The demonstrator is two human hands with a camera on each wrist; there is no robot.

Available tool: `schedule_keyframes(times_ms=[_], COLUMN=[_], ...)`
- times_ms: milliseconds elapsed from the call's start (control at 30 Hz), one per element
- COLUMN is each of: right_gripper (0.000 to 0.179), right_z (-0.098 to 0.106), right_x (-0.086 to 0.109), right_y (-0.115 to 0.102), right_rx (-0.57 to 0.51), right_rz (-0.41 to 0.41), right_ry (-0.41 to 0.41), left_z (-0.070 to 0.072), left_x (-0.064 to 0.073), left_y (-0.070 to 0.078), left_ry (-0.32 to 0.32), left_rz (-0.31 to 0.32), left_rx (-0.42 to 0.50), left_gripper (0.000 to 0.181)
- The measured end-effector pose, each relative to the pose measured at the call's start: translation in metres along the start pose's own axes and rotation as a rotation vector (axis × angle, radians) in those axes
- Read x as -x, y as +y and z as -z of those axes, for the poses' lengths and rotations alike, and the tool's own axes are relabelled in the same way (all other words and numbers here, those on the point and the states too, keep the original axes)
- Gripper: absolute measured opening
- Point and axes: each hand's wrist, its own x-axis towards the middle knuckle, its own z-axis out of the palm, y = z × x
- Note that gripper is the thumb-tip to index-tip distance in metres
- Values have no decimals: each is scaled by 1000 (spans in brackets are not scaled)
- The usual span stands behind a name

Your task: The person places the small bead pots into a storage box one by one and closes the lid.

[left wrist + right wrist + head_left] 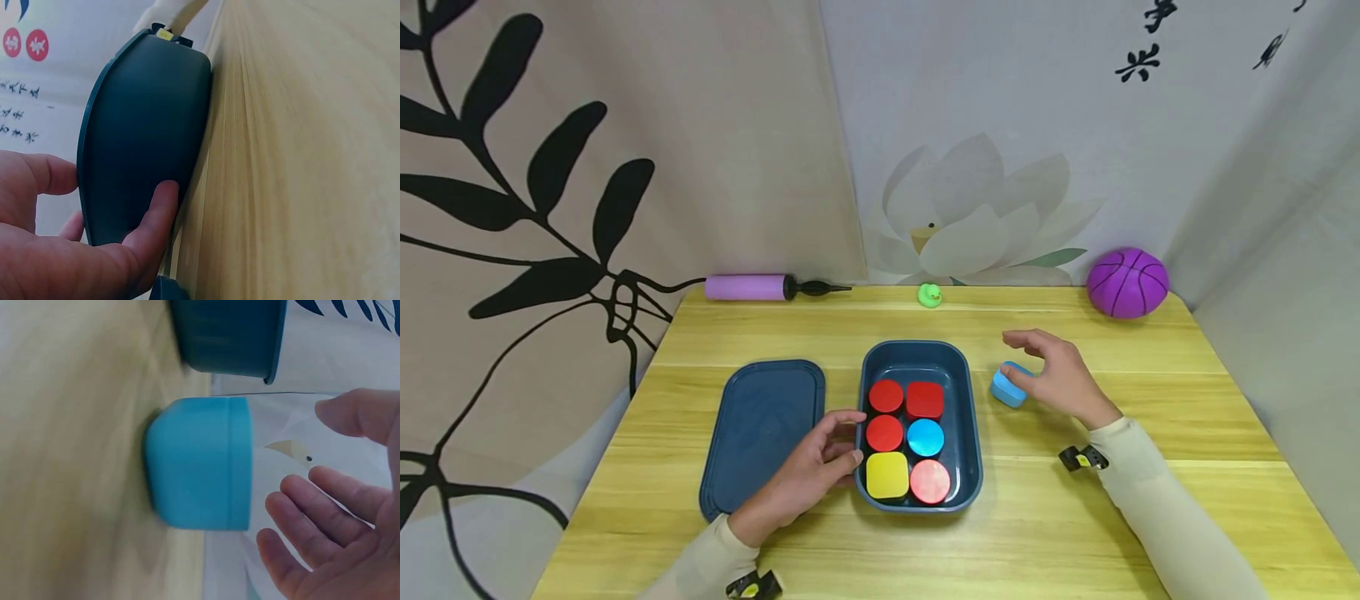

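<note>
A dark blue rectangular box [967, 400] stands on the table with several small coloured pieces in it: red, yellow, blue and pink, some round and some square-topped. My left hand [820, 461] is at the box's left side. In the left wrist view, one fingertip touches the rim and the thumb rests against the outer wall [144, 119]. Right of the box sits a small blue square piece [1006, 392] with rounded corners and a line near its top [194, 464]. My right hand [1060, 377] hovers just above it, fingers spread and apart from it.
A matching dark blue lid [763, 433] lies left of the box, partly under the left forearm's view. Along the back edge are a purple pump [747, 287], a green toy duck [929, 295] and a purple ball [1127, 283]. A printed curtain hangs behind the table.
</note>
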Motion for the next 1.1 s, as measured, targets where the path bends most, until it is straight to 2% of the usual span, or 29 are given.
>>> schedule_keyframes(times_ms=[300, 400, 700, 1100], right_gripper=[56, 59, 76, 71], right_z=[-2, -3, -8, -7], right_x=[15, 19, 27, 26], right_y=[14, 17, 21, 18], right_rx=[-82, -100, -65, -55], right_rz=[-137, -160, -160, -154], right_ry=[-100, -131, -185, -175], left_z=[0, 0, 0, 0], left_x=[-1, -1, 1, 1], left_y=[-1, -1, 1, -1], left_ry=[17, 17, 12, 10], left_rz=[11, 9, 1, 3], left_rx=[-4, -7, -8, 5], left_gripper=[51, 51, 51, 51])
